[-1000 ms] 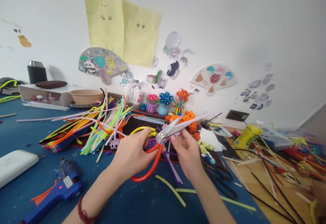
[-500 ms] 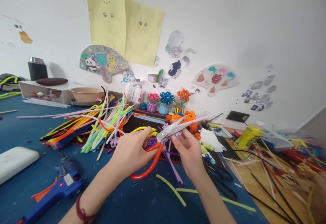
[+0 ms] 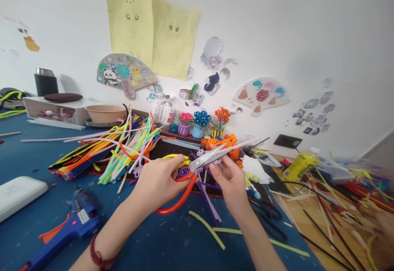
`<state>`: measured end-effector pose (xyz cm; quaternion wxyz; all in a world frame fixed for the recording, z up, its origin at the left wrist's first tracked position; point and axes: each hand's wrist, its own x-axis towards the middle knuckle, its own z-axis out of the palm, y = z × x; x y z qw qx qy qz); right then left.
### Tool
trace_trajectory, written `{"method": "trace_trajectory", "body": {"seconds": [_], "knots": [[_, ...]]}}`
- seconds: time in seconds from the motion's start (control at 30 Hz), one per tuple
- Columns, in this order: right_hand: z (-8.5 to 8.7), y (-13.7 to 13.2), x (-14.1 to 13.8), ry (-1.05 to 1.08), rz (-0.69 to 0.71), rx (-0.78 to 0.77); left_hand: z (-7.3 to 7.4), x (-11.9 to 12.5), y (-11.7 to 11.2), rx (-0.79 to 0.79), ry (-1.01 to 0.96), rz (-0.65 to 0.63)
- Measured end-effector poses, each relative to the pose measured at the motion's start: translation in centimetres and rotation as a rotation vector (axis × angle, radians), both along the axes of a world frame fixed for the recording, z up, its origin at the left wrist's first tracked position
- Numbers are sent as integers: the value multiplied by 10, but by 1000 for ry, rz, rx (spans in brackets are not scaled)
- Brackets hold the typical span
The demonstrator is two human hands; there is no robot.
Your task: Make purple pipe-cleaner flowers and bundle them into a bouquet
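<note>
My left hand [image 3: 158, 182] grips the red-handled scissors [image 3: 199, 162], with the thumb at the upper red loop. The metal blades point right, slightly apart. My right hand [image 3: 229, 182] pinches a lilac pipe cleaner [image 3: 241, 143], whose free end sticks out to the right past the blades. Where the blades meet it is partly hidden by my fingers. Just behind the scissors sits a small lilac curled piece [image 3: 200, 152]. Purple and lilac pipe cleaner strips [image 3: 209, 205] hang or lie below the blades.
A blue glue gun [image 3: 75, 223] with a red light lies at left, near a white case [image 3: 20, 197]. Bundled pipe cleaners [image 3: 123, 152] lie behind my left hand. Small potted pipe cleaner flowers [image 3: 201, 123] stand at the wall. Black scissors [image 3: 271, 221] rest at right.
The scissor blades sit slightly closer together than before. My right hand has shifted a tiny bit, still pinching the lilac pipe cleaner. Otherwise the scene holds still.
</note>
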<state>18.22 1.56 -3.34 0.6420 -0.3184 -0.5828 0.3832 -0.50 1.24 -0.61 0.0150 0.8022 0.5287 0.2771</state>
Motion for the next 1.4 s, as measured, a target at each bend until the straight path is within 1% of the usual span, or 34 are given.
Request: {"method": "trace_trajectory", "body": {"seconds": [0.17,0.33,0.43,0.53,0.7,0.87,1.0,1.2,1.4], "knots": [[1,-1,0,-3,5,7,1,-1,1,-10,18,7],[3,0,2,-51,1,25,4,-2,2,-41,21,1],[3,4,6,1,-93,75,6,-4,3,-53,7,5],[3,6,10,61,-204,75,4,-5,4,-68,-12,-40],[6,4,12,-8,-218,69,1,-6,5,-102,-1,-123],[11,-1,13,-74,-295,102,3,-5,3,-124,6,-127],[14,-4,14,-66,-366,92,3,-5,3,-124,-11,-141],[14,-4,16,-80,-368,70,2,-6,4,-138,-25,-161],[14,-3,15,-84,-345,105,1,-5,4,-144,-52,-172]]}}
